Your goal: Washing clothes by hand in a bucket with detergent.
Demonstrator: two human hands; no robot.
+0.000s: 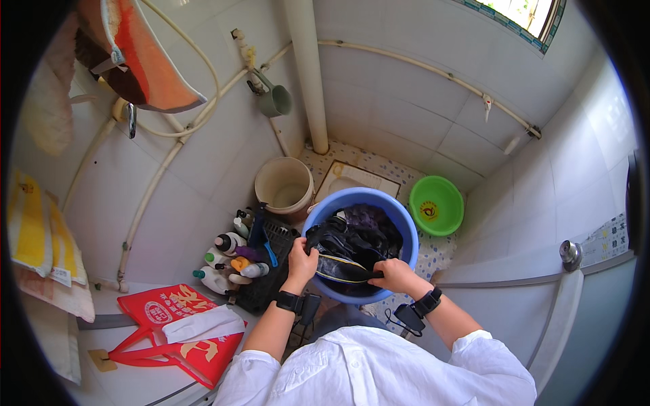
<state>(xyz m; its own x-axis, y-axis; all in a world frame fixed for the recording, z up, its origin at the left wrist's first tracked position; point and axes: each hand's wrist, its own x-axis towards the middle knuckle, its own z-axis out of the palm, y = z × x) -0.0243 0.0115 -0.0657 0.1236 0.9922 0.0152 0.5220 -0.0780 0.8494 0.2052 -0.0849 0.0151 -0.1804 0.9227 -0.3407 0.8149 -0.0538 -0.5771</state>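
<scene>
A small washroom is shown, its walls faced with large pale tiles and its floor with speckled small ones. On this floor a blue tub is set, partly filled with dark clothes. Over the near part of the tub a dark cloth with a yellowish edge is held stretched between two hands. Its left end is pinched by the left hand, the fingers being closed on it near the rim; its right end is clamped between the fingers of the right hand.

Behind the tub a squat toilet is partly hidden. To its left a whitish bucket is placed, and to the tub's right a green basin. At the left, bottles are crowded beside a black crate. The corner is crossed by a thick upright pipe, and thinner pipes are run along the walls. A grey-green dipper is hung by the taps. Towels and a red bag are hung at the left. Light is let in by a window at upper right; below it, at the right edge, a round doorknob is seen.
</scene>
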